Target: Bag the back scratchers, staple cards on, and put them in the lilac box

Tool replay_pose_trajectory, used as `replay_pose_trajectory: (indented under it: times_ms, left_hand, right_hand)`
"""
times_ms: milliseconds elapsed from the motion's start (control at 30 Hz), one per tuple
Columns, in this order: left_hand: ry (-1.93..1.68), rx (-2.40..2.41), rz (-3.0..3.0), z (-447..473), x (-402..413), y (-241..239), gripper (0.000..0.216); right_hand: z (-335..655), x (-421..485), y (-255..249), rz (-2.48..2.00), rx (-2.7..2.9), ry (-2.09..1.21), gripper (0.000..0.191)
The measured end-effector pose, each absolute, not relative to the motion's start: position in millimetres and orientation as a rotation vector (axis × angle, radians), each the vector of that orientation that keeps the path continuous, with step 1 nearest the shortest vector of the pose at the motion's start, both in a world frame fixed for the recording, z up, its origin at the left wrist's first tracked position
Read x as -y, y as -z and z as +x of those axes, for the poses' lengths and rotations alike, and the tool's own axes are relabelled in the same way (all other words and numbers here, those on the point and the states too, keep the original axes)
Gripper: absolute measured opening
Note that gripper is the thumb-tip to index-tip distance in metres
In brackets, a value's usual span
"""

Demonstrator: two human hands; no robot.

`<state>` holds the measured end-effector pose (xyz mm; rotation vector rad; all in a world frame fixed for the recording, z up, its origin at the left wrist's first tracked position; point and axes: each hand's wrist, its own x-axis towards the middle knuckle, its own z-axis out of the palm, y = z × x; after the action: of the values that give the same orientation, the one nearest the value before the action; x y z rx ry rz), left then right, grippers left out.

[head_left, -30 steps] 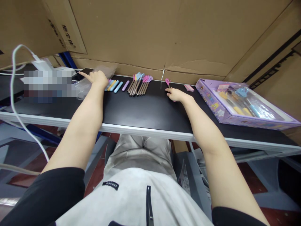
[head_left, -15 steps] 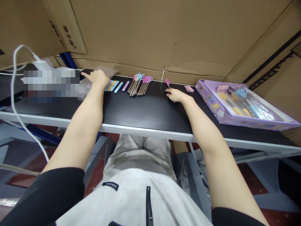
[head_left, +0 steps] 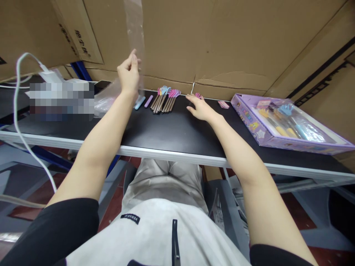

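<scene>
Raised above the left part of the table, my left hand [head_left: 129, 75] pinches a long clear plastic bag [head_left: 135, 27] that stretches up against the cardboard. My right hand [head_left: 202, 108] has its fingers spread over a back scratcher [head_left: 198, 95]; only its pink claw head shows past the hand. Left of that lies a bunch of back scratchers [head_left: 163, 100] with metal rods and pink, blue and purple claw heads. A blue handle [head_left: 140, 103] and a purple handle [head_left: 148, 101] lie between the bunch and my left forearm.
At the right stands a purple box [head_left: 259, 127] with packaged scratchers inside. A small pink card [head_left: 223, 104] lies beside it. More clear plastic bags [head_left: 104, 103] and a white cable [head_left: 16, 96] are at the left. Cardboard [head_left: 177, 40] walls the back of the black table [head_left: 166, 133].
My left hand has risen from the table and moved right, lifting a clear bag. My right hand has shifted slightly left, and its fingers have opened above the pink back scratcher.
</scene>
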<state>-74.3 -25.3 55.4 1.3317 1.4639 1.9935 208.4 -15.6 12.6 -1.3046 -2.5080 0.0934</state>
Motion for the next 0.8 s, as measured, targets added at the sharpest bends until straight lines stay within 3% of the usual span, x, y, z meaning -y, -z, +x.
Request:
replay_pose_trajectory:
  times_ms: [133,300,367,533,800]
  left_hand:
    - [-1.859,-1.099,0.845,-42.6,26.5,-51.2,0.036]
    - [-1.753,-1.008,0.842,-31.1,13.8,-27.3,0.036]
    - [-1.758,-0.992,0.874,-31.0,6.7,-18.6,0.04]
    - [-1.774,-0.984,0.861,-25.6,2.9,-12.3,0.029]
    - [-1.762,-1.03,0.946,-17.0,18.1,-20.7,0.025]
  right_hand:
    - [194.8,23.8,-9.3,-1.102,2.554,-0.111,0.081]
    - [178.9,37.5,-7.6,-0.954,2.569,-0.063,0.095]
    - [175.1,44.1,-10.3,-0.937,2.558,-0.014,0.09]
    - [173.0,55.2,-18.7,-0.915,2.471,0.071,0.057]
    - [176.5,59.1,-23.2,-1.142,2.293,0.011,0.049]
